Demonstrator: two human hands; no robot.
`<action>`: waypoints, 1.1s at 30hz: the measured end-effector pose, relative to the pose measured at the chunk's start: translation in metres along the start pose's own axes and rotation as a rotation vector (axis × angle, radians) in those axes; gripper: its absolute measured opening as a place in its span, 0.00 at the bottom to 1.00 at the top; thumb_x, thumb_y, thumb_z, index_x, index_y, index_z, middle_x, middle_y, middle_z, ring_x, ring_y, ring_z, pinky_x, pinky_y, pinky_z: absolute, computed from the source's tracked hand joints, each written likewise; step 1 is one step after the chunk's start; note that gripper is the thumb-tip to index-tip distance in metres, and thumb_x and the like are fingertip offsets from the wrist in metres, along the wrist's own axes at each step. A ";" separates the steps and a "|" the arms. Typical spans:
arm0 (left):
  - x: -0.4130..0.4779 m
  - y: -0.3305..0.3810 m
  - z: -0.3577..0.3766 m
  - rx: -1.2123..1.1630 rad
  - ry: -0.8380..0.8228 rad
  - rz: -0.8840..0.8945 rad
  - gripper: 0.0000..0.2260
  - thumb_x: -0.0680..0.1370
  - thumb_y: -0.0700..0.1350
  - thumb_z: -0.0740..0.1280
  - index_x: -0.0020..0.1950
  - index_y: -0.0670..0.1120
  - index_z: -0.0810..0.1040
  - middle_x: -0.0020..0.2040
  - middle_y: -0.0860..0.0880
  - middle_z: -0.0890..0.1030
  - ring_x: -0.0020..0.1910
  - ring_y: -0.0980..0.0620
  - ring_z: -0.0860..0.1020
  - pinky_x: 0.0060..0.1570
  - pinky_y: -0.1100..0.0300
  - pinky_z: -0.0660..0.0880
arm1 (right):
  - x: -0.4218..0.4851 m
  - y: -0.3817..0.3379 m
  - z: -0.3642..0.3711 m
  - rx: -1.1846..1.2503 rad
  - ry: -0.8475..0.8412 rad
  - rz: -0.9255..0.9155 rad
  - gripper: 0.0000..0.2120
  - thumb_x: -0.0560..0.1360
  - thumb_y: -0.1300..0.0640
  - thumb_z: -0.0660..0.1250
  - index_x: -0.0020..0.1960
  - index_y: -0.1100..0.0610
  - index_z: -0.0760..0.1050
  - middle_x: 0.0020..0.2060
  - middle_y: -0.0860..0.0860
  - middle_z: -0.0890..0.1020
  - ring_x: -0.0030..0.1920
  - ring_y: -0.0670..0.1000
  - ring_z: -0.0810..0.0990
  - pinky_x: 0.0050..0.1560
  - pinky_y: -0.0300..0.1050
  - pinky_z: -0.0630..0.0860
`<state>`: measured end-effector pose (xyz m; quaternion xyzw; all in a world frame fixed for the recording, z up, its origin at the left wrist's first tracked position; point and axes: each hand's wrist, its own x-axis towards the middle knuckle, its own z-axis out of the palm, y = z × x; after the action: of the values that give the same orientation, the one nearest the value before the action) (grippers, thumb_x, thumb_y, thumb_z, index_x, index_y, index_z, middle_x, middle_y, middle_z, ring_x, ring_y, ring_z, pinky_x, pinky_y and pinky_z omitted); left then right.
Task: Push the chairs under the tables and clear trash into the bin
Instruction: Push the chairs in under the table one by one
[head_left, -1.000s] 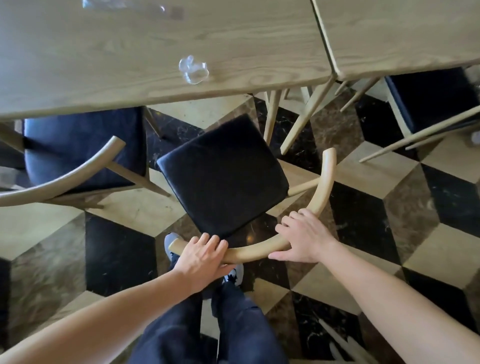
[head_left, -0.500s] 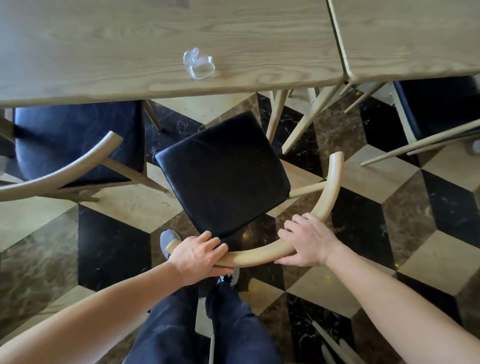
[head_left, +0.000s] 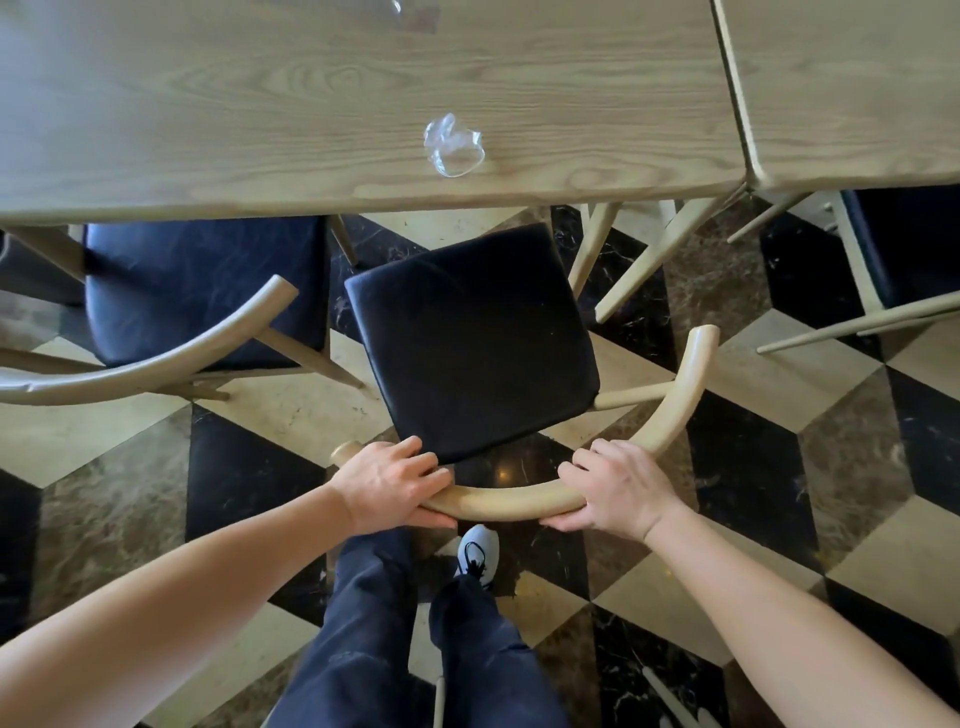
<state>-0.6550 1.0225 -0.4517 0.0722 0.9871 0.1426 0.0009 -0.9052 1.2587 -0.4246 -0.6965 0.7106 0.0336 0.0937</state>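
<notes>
A wooden chair with a black seat cushion (head_left: 472, 343) stands just in front of me, turned slightly, its front corner at the edge of the wooden table (head_left: 291, 114). My left hand (head_left: 387, 486) grips the left part of its curved wooden backrest (head_left: 511, 504). My right hand (head_left: 618, 488) grips the same backrest further right. A crumpled piece of clear plastic trash (head_left: 453, 146) lies on the table near its front edge, beyond the chair.
A second black-seated chair (head_left: 202, 291) sits part-way under the table on the left, its curved back (head_left: 156, 364) sticking out. A third chair (head_left: 904, 244) is under the adjoining table (head_left: 852, 88) at right. Table legs (head_left: 649, 260) stand close by the chair's right side. My legs and shoe (head_left: 478, 556) are behind the chair.
The chair has slid toward the table and the seat now nearly reaches its edge. I have stepped forward with it; both hands keep their hold on the backrest.
</notes>
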 end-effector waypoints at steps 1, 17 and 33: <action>0.000 -0.007 -0.003 0.009 0.007 0.001 0.20 0.78 0.67 0.62 0.54 0.51 0.75 0.44 0.51 0.80 0.40 0.50 0.75 0.32 0.57 0.77 | 0.006 0.000 -0.001 -0.002 0.018 0.003 0.31 0.75 0.27 0.53 0.42 0.52 0.80 0.35 0.49 0.82 0.33 0.50 0.78 0.34 0.42 0.76; 0.025 -0.108 -0.040 0.101 -0.036 -0.022 0.23 0.75 0.69 0.63 0.53 0.50 0.77 0.45 0.49 0.80 0.42 0.48 0.75 0.37 0.55 0.74 | 0.089 0.003 -0.017 -0.025 0.124 0.134 0.35 0.75 0.26 0.51 0.39 0.55 0.80 0.31 0.50 0.80 0.30 0.50 0.77 0.32 0.39 0.71; 0.046 -0.089 -0.044 0.134 -0.085 -0.184 0.26 0.74 0.71 0.62 0.51 0.48 0.77 0.44 0.49 0.78 0.41 0.47 0.74 0.41 0.51 0.74 | 0.098 0.024 -0.028 0.059 0.067 0.069 0.30 0.76 0.27 0.56 0.43 0.53 0.79 0.36 0.48 0.79 0.35 0.50 0.77 0.33 0.45 0.74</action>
<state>-0.7140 0.9322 -0.4338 -0.0129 0.9960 0.0727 0.0510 -0.9331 1.1577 -0.4165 -0.6692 0.7377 -0.0073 0.0892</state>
